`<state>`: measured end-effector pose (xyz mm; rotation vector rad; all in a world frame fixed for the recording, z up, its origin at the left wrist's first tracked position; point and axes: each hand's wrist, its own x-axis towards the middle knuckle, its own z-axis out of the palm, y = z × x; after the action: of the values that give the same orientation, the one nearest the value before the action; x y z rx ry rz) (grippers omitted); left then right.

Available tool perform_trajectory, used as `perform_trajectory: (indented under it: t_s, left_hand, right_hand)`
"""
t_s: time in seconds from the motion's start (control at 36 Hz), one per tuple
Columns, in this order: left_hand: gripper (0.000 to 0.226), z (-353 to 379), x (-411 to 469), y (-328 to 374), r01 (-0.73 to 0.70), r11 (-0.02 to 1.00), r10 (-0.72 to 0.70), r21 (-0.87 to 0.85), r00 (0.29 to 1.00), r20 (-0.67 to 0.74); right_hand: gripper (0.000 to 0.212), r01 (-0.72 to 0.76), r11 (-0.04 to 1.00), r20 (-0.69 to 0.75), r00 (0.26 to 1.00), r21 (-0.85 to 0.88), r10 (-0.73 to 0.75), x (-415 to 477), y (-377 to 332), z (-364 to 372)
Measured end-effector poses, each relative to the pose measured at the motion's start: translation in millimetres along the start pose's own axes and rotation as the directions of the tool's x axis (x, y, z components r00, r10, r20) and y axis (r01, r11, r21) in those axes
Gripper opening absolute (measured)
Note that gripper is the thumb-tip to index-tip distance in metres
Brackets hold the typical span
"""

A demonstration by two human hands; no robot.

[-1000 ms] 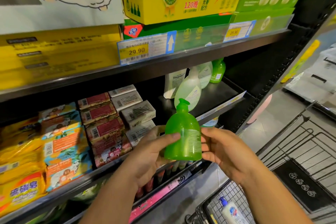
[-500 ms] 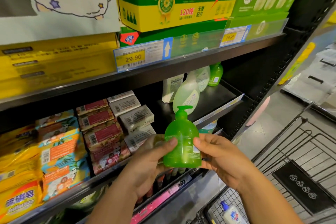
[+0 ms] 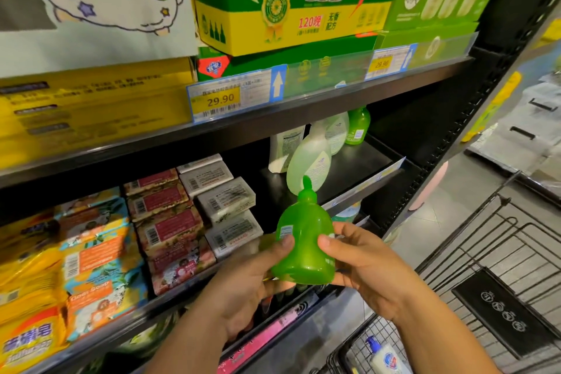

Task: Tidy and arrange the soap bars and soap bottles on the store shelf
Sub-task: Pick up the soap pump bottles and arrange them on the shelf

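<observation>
Bottle got spun round since a second ago: the green soap bottle [image 3: 306, 247] had its white label facing the camera, and now that label sits over on its left side, right under the left thumb. It's held up in the air just in front of the shelf edge, roughly upright with a small lean, resting on nothing. The left hand [image 3: 243, 279] has its grip wrapped round the bottle's left side, thumb on the label and fingers behind. The right hand [image 3: 367, 267] grips the right side the same way, thumb on the front. Behind it on the black shelf [image 3: 364, 161] stand a pale green pump bottle [image 3: 308, 167], a white bottle [image 3: 285, 146], another pale bottle [image 3: 335, 132] and a small green bottle [image 3: 358, 126] furthest back. To the left are boxed soap bars: grey-white boxes [image 3: 226, 199], red boxes [image 3: 168, 222], orange-and-blue packs [image 3: 97, 255] and yellow packs [image 3: 27, 282]. A price tag [image 3: 221, 99] reading 29.90 hangs on the shelf above. Lower right is a wire cart [image 3: 501, 252] with a blue-pump bottle [image 3: 385, 357] in it.
</observation>
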<state>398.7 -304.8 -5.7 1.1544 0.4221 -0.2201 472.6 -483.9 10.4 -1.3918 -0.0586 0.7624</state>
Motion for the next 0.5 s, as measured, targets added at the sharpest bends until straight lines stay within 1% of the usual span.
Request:
perform_trajectory:
  t_s: [0.08, 0.14, 0.22, 0.28, 0.33, 0.39, 0.44, 0.5]
  left_hand:
    - [0.056, -2, 0, 2, 0.004, 0.999, -0.004, -0.040, 1.000, -0.011]
    - [0.054, -5, 1, 5, -0.010, 0.996, 0.008, -0.087, 1.000, -0.025]
    - [0.054, -6, 0, 7, -0.019, 0.994, 0.015, -0.110, 0.999, -0.039]
    - [0.056, -3, -1, 6, -0.007, 0.998, 0.006, -0.063, 1.000, -0.024]
    - [0.053, 1, -1, 2, 0.007, 0.999, -0.007, -0.044, 1.000, -0.004]
    - [0.048, 1, 0, 0, 0.020, 0.998, -0.020, -0.057, 1.000, 0.005]
    - [0.052, 1, 0, 1, 0.031, 0.999, -0.030, -0.029, 0.999, 0.017]
    - [0.051, 1, -1, 2, 0.029, 0.999, -0.030, 0.016, 0.999, 0.038]
  right_hand:
    - [0.046, 0.009, 1.000, 0.046, 0.999, 0.004, -0.009, -3, -4, -5]
    - [0.039, 0.007, 1.000, 0.045, 0.999, 0.011, -0.008, -3, -4, -11]
    - [0.043, 0.021, 0.999, 0.007, 1.000, -0.048, -0.021, 2, -3, -14]
    - [0.056, 0.011, 0.998, -0.003, 1.000, -0.067, -0.011, 3, -2, -8]
    - [0.069, -0.004, 0.999, -0.033, 0.999, -0.040, 0.003, 3, 1, -3]
    - [0.066, -0.008, 1.000, -0.057, 0.998, 0.000, 0.008, 2, 1, 1]
    - [0.062, -0.007, 1.000, -0.042, 0.999, 0.011, 0.007, 0, -1, 3]
    - [0.058, -0.004, 1.000, -0.021, 1.000, 0.001, 0.004, -2, -3, 0]
